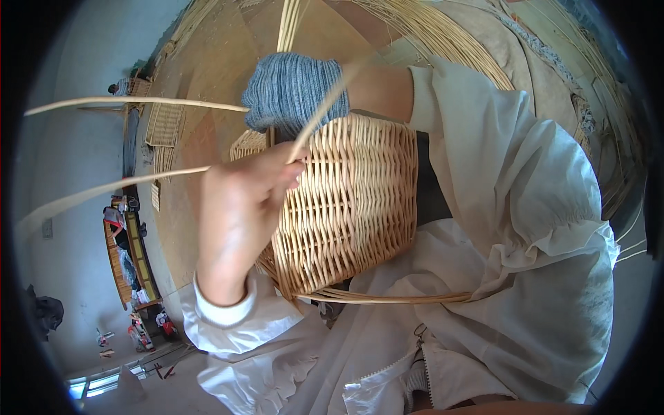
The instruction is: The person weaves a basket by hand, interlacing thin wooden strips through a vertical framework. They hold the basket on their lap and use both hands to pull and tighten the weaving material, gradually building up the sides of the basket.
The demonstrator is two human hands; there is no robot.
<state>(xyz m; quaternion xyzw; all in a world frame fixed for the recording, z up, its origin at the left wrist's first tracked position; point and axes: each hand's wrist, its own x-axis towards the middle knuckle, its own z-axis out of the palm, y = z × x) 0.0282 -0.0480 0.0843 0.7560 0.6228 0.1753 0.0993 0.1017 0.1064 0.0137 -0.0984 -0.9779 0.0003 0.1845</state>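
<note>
A pale wicker basket [346, 200] rests tilted against my lap, its woven side facing me. My left hand [238, 197], bare, is closed on a willow rod [321, 107] beside the basket's left edge. One end of that rod is blurred and crosses in front of my right wrist. My right hand [294, 90], in a grey-blue knitted glove, is closed over the basket's upper edge; its fingertips are hidden. Another willow rod [152, 101] runs leftward from the glove. Several thin rods [288, 28] show beyond it.
A long bundle of willow rods [443, 38] lies on the floor at the far right. Curved rods [394, 299] cross my lap under the basket. Farther left stand woven wicker pieces [164, 124] and a wooden bench [128, 259] with things on it, along a pale wall.
</note>
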